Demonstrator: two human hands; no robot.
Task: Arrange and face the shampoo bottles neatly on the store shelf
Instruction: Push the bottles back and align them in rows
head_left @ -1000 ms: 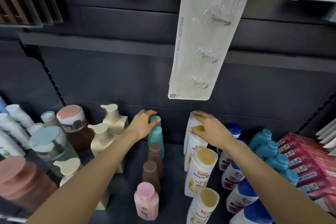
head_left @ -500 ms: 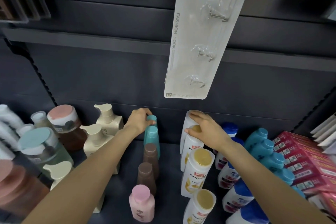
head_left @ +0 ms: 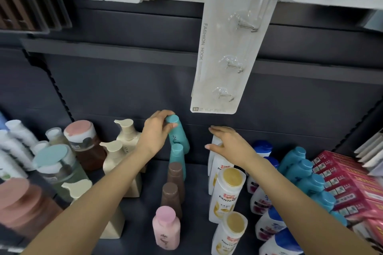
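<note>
Our left hand has its grip wrapped round the cap end of a teal plastic shampoo bottle at the back of the dark shelf, tilting it toward the right; just in front stands a second teal bottle, then two brown bottles, then a pink bottle, all in one column; our right hand lies flat, fingers straight and released, on top of the rearmost white bottles with gold caps; cream pump bottles sit to the left; white bottles with blue caps and teal-blue bottles to the right, red boxes beyond; a clear pack of hooks hangs overhead.
</note>
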